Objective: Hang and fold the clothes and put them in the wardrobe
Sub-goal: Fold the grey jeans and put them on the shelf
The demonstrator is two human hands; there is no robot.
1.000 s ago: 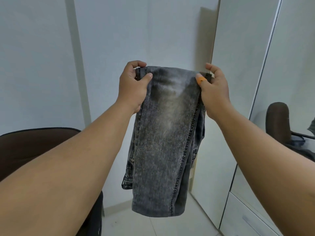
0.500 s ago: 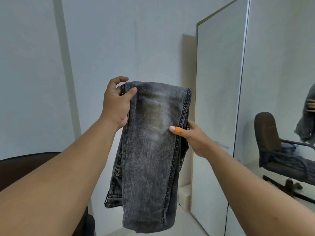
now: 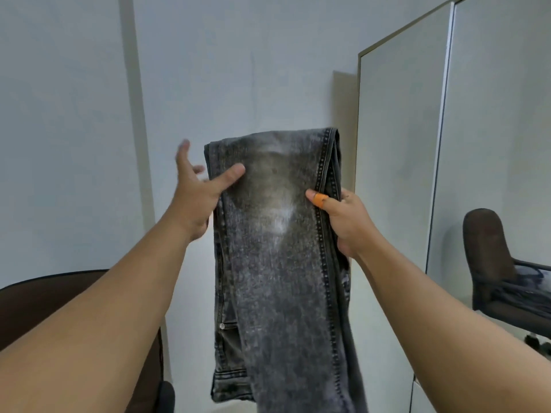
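Observation:
A pair of grey washed jeans [image 3: 280, 263], folded over lengthwise, hangs in the air in front of me. My right hand [image 3: 346, 222] grips its right seam edge a little below the top fold, thumb with an orange band on the front. My left hand [image 3: 196, 192] is at the top left corner with fingers spread and blurred; only its thumb lies on the front of the fabric. The jeans' lower end runs out of the frame at the bottom.
The wardrobe [image 3: 396, 162] stands at the right with a mirror door [image 3: 492, 144] that reflects an office chair. A dark brown chair back [image 3: 44, 305] is at the lower left. A pale wall is behind the jeans.
My left hand has let go of the top left corner and spread its fingers. My right hand keeps its grip on the right seam. The view has turned slightly left and up.

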